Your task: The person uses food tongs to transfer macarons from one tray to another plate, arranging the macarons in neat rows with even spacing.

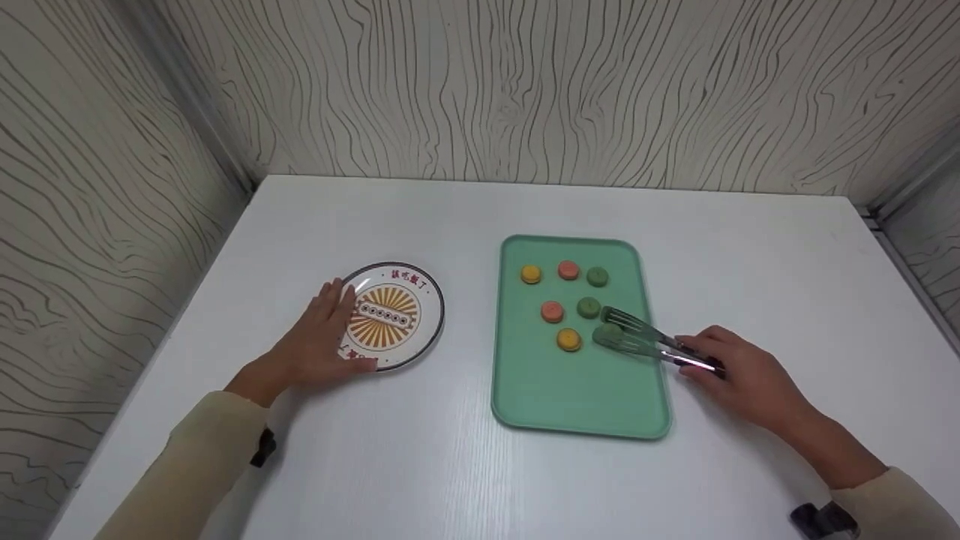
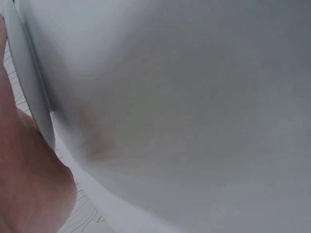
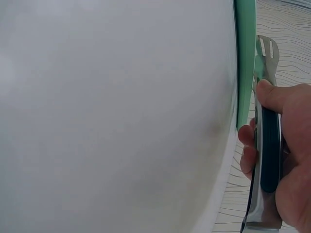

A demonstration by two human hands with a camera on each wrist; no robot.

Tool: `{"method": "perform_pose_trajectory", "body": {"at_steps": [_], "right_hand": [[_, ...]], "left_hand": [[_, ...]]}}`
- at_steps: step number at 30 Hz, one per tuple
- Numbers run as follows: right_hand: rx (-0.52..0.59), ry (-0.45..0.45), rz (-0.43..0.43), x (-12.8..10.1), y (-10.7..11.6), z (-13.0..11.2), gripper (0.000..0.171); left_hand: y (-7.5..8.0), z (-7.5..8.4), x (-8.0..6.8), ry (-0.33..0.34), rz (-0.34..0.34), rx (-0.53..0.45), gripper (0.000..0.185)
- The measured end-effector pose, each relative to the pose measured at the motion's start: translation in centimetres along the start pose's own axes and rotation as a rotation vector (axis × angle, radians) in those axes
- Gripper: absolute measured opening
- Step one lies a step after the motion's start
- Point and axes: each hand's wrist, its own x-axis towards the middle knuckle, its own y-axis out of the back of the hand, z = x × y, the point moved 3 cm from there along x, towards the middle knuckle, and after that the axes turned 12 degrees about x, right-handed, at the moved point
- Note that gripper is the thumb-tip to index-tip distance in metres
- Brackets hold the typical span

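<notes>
White table (image 1: 480, 225), bare toward the far edge. Walls (image 1: 525, 82) on three sides, pale with dark wavy wood-grain lines; a grey metal strip (image 1: 202, 112) runs down the left corner, another at the right corner (image 1: 911, 180). Cream sleeves (image 1: 187, 465) at the near edge, each with a dark strap (image 1: 264, 448) at the wrist.

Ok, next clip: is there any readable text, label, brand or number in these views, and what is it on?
Red Chinese characters run along the rim of the plate, above its orange sunburst design; they are too small and blurred to read.
More red characters sit on the plate's lower rim, partly hidden by the left hand; unreadable.
Tray, tongs and table: no text shows.
</notes>
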Motion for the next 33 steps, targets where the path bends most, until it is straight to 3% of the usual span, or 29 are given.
{"method": "perform_pose_trajectory", "body": {"at_steps": [33], "right_hand": [[0.008, -0.025, -0.01, 0.09, 0.07, 0.01, 0.032]], "left_hand": [[0.32, 0.2, -0.19, 0.001, -0.001, -0.024, 0.128]]}}
